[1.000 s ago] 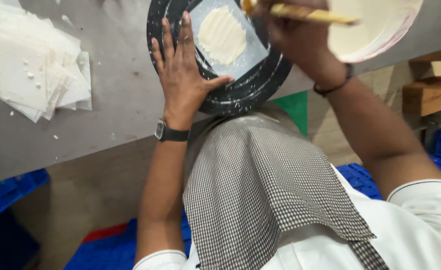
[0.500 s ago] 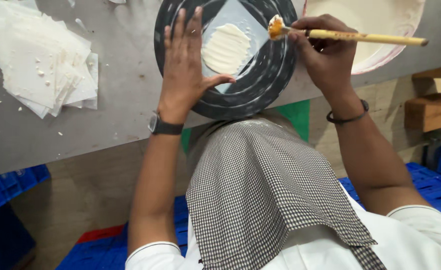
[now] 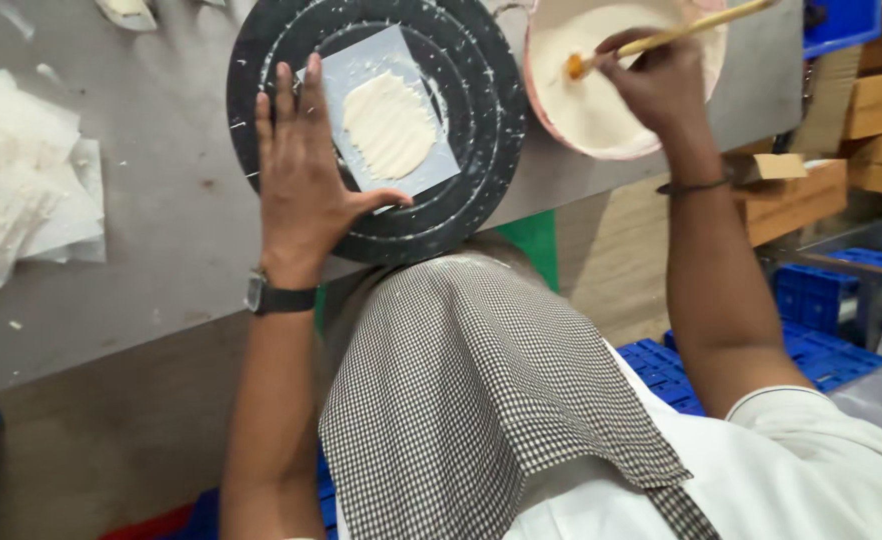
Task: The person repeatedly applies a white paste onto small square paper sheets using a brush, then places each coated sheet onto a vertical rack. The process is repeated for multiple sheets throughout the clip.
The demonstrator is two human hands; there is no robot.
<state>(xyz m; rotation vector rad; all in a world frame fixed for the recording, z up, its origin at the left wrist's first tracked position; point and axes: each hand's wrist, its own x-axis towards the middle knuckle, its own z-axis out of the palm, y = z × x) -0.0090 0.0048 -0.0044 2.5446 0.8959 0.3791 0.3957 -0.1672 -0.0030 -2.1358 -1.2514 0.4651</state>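
- Head view: a grey, flour-speckled worktable (image 3: 161, 200) fills the upper part of the picture; beyond its edge lie blue plastic crates (image 3: 821, 300) and wooden boxes (image 3: 881, 100) on the right.
- A round black ridged disc (image 3: 461, 120) lies flat on the table near its front edge, with concentric raised rings.
- On the disc rests a square translucent white sheet (image 3: 351, 80), and in its middle a pale, streaked round smear of cream-coloured paste (image 3: 389, 125).
- The left hand (image 3: 306, 190) lies flat and open, palm down, fingers spread on the left part of the disc; the thumb touches the lower corner of the sheet. It grips nothing. A dark wristwatch (image 3: 266, 297) sits on that wrist.
- The right hand (image 3: 661, 85) is closed around a thin wooden-handled brush (image 3: 681, 35), whose orange-tinted tip dips into a round pink-rimmed bowl of white paste (image 3: 601, 110) just right of the disc, touching its edge.
- A loose pile of thin white square sheets (image 3: 21, 190) lies on the far left of the table, well apart from the disc.
- A checked brown-and-white cloth (image 3: 481, 400) hangs down the person's front, over a white shirt (image 3: 821, 470).
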